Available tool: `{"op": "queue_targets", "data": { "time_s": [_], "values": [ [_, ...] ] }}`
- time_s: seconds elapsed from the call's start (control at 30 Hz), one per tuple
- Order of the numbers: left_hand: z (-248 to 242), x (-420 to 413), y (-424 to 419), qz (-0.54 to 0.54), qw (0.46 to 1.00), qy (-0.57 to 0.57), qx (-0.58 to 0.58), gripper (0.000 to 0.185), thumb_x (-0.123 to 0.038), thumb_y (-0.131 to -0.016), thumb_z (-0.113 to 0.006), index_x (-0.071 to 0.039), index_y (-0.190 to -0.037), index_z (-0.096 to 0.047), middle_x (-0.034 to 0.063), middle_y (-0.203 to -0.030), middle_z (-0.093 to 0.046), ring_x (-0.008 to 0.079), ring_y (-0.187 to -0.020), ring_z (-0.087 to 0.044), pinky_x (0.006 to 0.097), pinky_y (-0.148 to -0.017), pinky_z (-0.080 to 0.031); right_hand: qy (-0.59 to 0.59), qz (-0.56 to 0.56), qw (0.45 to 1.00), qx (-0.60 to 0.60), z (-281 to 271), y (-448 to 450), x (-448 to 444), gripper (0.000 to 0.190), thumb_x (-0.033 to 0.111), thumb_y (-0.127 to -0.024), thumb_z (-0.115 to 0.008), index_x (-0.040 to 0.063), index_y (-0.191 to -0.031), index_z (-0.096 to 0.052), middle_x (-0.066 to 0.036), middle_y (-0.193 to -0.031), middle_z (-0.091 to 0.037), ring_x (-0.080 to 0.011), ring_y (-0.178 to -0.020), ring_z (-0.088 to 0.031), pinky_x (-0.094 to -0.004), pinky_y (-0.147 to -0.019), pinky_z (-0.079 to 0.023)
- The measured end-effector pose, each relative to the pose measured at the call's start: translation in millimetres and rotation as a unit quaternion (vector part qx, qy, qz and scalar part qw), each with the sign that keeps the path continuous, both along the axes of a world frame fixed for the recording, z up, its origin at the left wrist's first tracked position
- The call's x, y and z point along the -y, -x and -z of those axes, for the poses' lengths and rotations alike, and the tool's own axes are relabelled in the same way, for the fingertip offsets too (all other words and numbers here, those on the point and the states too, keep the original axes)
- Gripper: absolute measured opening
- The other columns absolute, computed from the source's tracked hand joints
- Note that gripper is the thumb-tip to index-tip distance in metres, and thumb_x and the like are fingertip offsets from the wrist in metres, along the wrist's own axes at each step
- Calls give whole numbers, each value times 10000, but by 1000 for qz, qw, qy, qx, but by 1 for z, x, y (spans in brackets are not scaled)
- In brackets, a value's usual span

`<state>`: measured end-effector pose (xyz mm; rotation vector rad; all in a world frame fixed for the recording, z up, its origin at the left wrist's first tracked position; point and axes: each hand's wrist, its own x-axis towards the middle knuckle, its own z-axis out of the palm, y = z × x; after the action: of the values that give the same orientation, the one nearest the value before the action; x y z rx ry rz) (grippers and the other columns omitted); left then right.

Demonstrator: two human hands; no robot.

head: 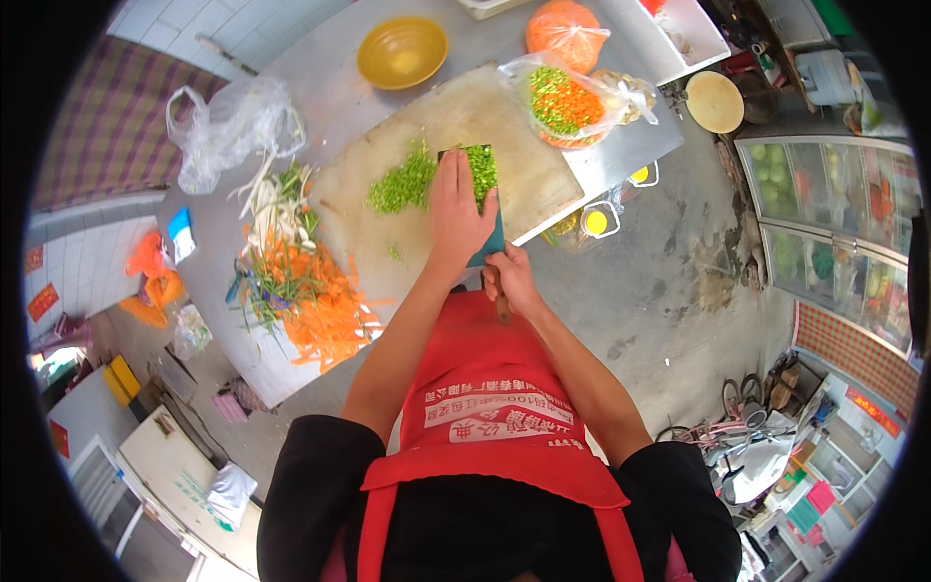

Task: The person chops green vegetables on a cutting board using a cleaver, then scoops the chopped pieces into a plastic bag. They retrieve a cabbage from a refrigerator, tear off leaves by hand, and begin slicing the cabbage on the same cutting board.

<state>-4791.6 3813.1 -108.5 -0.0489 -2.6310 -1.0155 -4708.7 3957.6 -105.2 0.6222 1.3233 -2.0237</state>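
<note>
My right hand point(515, 275) grips the wooden handle point(500, 291) of a cleaver, whose broad blade point(492, 240) lies over the cutting board point(534, 167). My left hand point(460, 211) lies flat, palm down, over the blade's left side, thumb spread from the fingers. Finely chopped greens point(483, 174) lie at the blade's far end, beside my left fingers. Just left of that hand, a loose pile of chopped greens point(401, 183) rests on the board. A few green bits point(394, 253) are scattered nearer to me. Part of the blade is hidden beneath my left hand.
Orange peelings point(320, 305) and white-green trimmings point(276, 211) heap left of the board. A yellow-brown bowl point(402, 52) stands behind it. Bags of diced vegetables point(564, 102) and orange shreds point(560, 33) sit at back right. A clear plastic bag point(233, 131) lies at back left.
</note>
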Motion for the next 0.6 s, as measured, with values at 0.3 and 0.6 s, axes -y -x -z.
{"op": "queue_targets", "data": {
  "time_s": [0.3,0.6],
  "values": [
    [-17,-103,128,120,992,39,8,762,-241,-965,-756,155,-1555,-483,331,-1628,-483,489,-1513,-473,533,-1263,-409,-5,115,993,9,-22,96,-78,83,103,-1056,-539,74,-982,-514,-72,-669,-551,-187,-412,-483,-365,-387,-409],
    [7,-160,239,213,959,132,132,721,-286,-961,-752,116,-1521,-540,319,-1526,-568,466,-1410,-564,507,-1226,-452,58,180,974,127,-25,193,-118,115,147,-1047,-559,94,-977,-486,-89,-713,-566,-216,-504,-515,-422,-487,-473]
  ]
}}
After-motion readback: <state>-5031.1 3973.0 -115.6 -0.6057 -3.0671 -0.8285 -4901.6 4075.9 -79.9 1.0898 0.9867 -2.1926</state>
